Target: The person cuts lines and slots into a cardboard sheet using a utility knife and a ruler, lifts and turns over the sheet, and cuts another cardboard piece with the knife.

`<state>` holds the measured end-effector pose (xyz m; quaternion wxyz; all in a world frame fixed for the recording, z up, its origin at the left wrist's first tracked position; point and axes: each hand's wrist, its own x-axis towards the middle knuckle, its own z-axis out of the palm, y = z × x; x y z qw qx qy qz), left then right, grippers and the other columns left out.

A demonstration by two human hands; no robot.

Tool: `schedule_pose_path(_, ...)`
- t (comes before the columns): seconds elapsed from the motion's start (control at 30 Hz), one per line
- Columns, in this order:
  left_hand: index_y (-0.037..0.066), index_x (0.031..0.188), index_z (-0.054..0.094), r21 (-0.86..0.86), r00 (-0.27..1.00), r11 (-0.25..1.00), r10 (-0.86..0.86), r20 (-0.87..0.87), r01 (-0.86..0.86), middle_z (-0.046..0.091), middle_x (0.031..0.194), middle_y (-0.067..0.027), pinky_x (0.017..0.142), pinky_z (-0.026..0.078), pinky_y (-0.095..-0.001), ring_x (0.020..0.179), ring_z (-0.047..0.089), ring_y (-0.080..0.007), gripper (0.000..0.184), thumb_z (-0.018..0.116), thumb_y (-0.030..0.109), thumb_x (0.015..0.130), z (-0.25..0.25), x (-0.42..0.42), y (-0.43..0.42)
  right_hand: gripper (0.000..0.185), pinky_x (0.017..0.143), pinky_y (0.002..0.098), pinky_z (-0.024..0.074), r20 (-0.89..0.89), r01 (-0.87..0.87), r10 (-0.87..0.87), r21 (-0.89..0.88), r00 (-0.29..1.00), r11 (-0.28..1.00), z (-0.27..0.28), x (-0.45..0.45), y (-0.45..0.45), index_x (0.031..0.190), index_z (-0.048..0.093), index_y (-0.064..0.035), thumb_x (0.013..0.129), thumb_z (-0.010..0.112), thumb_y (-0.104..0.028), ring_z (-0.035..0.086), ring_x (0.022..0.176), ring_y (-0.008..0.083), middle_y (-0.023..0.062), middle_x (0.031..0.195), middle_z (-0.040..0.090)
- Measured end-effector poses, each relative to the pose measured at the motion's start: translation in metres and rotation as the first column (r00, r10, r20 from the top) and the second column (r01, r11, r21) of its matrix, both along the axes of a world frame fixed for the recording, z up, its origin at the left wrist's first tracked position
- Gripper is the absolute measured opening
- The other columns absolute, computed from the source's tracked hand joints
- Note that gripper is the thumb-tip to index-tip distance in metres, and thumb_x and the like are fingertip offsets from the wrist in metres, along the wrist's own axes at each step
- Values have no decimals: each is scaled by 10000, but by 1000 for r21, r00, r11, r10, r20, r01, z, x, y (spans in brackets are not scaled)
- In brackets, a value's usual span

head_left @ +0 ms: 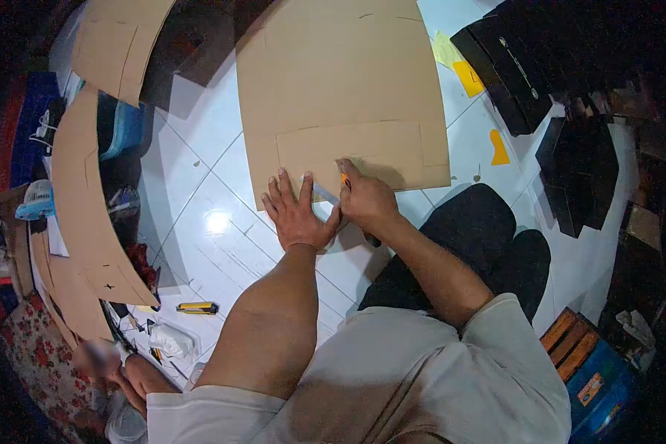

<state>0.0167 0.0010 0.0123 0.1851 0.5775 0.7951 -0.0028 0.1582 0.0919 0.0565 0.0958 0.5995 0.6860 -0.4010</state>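
A large sheet of brown cardboard point(340, 81) lies on the floor in front of me, with pencil-like lines and short slits on it. My left hand point(300, 214) presses flat on its near edge, fingers spread. In my right hand point(366, 201), closed and just to the right, is a utility knife point(345, 180); its orange part shows at the fingers and its dark end sticks out below the fist. The blade tip is hidden. Between the two hands a pale narrow strip shows at the cardboard's edge; I cannot tell whether it is a cut gap or a ruler.
Another utility knife point(197, 308), yellow and black, rests on the tiles at the left. Cardboard panels point(89, 200) stand along the left side. Yellow pieces point(499, 148) and black folded boxes point(577, 174) are at the right. Another person's arm point(144, 376) shows at lower left.
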Motion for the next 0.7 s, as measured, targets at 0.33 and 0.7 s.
schedule_pose_path(0.33, 250, 1623, 405, 13, 1000, 1000, -8, 26, 8, 93, 1753, -203, 1292, -27, -606, 1625, -4, -417, 919, 633, 706, 859, -2, 0, -2, 634, 888, 576, 581, -45, -35, 37, 42, 998, 998, -13, 1, -4, 1587, 389, -55, 999, 514, -256, 737, 973, 471, 312, 1042, 737)
schedule_pose_path(0.7, 267, 1632, 389, 7, 999, 1000, -27, -25, 28, 83, 1754, -200, 1295, -37, -598, 1622, 7, -418, 936, 608, 743, 857, -4, -1, -3, 670, 847, 579, 588, -71, -44, 47, 47, 996, 998, -14, 2, -4, 1589, 364, -15, 987, 538, -250, 740, 911, 473, 299, 976, 738)
